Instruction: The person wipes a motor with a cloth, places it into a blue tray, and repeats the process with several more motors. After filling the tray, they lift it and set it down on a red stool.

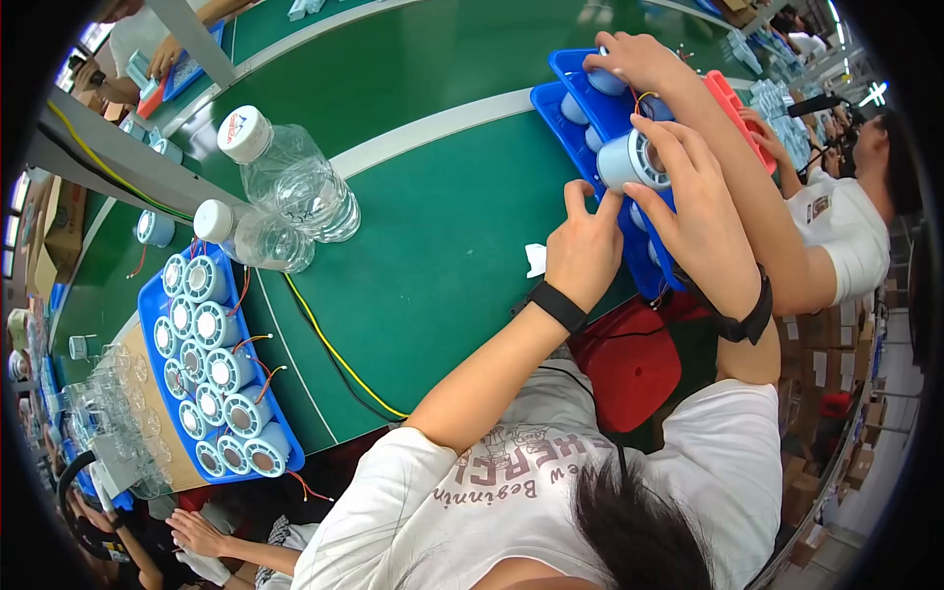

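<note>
Holding the white cylindrical motor part (632, 159) between right hand (700, 211) fingers above the blue tray (557, 106), you keep your grip snug on its rim while your left hand (584, 251), empty and half-curled, steadies it from beside.

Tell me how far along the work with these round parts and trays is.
Done: the left tray looks full of round wired parts. In hand: the right hand grips one round part over the right trays, with the left hand beside it and another person's hand at the far end. Left: hands hide most slots there, so the count is unclear.
</note>
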The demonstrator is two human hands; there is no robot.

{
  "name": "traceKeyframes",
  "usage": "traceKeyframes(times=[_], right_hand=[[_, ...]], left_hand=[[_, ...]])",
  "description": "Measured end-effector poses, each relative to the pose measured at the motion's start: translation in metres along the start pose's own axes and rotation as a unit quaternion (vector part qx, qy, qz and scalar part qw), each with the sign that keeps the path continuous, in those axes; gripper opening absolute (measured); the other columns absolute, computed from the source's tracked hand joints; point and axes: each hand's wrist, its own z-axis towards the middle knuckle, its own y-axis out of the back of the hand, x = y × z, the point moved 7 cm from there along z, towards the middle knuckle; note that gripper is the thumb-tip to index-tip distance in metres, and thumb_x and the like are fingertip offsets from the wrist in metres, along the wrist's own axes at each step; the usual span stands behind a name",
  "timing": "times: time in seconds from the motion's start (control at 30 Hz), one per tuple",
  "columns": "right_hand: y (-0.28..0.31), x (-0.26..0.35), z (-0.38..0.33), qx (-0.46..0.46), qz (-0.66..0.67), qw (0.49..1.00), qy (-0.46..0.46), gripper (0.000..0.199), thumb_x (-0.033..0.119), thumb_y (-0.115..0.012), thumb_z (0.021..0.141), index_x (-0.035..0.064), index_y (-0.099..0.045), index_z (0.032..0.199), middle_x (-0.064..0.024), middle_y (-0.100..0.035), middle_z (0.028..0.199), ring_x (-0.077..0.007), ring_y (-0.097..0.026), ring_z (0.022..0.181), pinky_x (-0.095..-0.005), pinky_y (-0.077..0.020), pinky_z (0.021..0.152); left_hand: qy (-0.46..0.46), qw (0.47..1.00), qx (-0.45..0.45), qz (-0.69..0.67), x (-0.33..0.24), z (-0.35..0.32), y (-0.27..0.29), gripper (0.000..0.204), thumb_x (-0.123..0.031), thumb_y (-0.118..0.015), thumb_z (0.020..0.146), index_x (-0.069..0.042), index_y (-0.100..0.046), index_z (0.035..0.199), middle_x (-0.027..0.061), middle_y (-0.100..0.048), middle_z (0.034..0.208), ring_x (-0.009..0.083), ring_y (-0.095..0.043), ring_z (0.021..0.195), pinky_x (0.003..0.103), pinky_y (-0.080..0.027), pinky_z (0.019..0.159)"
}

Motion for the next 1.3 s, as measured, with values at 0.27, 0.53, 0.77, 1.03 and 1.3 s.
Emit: traceKeyframes(times=[0.27, 0.53, 0.77, 1.03, 1.3], right_hand=[[-0.003, 0.004, -0.004, 0.003, -0.021, 1.0, 0.016, 0.051, 0.005, -0.062, 0.084, 0.0055, -0.046, 0.132, -0.017, -0.049, 0.12, -0.0312, -0.052, 0.105, -0.0371, -0.0415, 0.092], [-0.015, -0.011, -0.01, 0.032, 0.0, 0.999, -0.002, 0.052, 0.006, -0.06, 0.086, 0.0049, -0.043, 0.135, -0.0178, -0.048, 0.121, -0.0321, -0.05, 0.108, -0.0371, -0.0407, 0.093], [-0.009, -0.005, -0.022, -0.01, -0.022, 1.0, -0.013, 0.054, 0.005, -0.061, 0.084, 0.006, -0.043, 0.135, -0.0181, -0.044, 0.128, -0.0352, -0.046, 0.116, -0.0385, -0.0384, 0.098], [-0.004, 0.067, -0.052, 0.046, 0.063, 0.991, 0.108, 0.071, 0.003, -0.073, 0.07, 0.0098, -0.045, 0.135, -0.0172, -0.043, 0.128, -0.0357, -0.048, 0.113, -0.0434, -0.042, 0.094], [-0.021, 0.065, -0.066, 0.104, 0.15, 0.977, 0.113, 0.07, 0.002, -0.074, 0.069, 0.0065, -0.047, 0.133, -0.0164, -0.043, 0.132, -0.0355, -0.045, 0.121, -0.0425, -0.0383, 0.1]], left_hand=[[-0.032, 0.999, -0.004, 0.015, -0.003, -0.004, 0.0, 0.043, 0.0, -0.061, 0.073, -0.017, -0.06, 0.113, 0.0233, -0.046, 0.114, 0.0332, -0.062, 0.06, 0.038, -0.054, 0.052], [-0.055, 0.998, 0.005, 0.019, -0.004, -0.007, -0.005, 0.045, 0.0, -0.06, 0.073, -0.02, -0.063, 0.114, 0.0253, -0.046, 0.117, 0.0339, -0.063, 0.062, 0.039, -0.054, 0.054], [-0.02, 0.999, 0.035, 0.023, -0.003, -0.005, -0.013, 0.042, 0.001, -0.058, 0.074, -0.019, -0.063, 0.111, 0.0248, -0.045, 0.121, 0.0367, -0.064, 0.068, 0.041, -0.055, 0.058], [-0.127, 0.922, 0.016, -0.367, 0.009, -0.01, -0.054, 0.035, -0.014, -0.056, 0.082, -0.021, -0.061, 0.115, 0.0161, -0.045, 0.129, 0.0353, -0.064, 0.077, 0.038, -0.054, 0.068], [-0.066, 0.982, 0.175, -0.003, -0.028, -0.01, -0.011, 0.048, -0.02, -0.057, 0.082, -0.026, -0.053, 0.129, 0.0194, -0.04, 0.131, 0.0322, -0.064, 0.08, 0.035, -0.053, 0.066]])
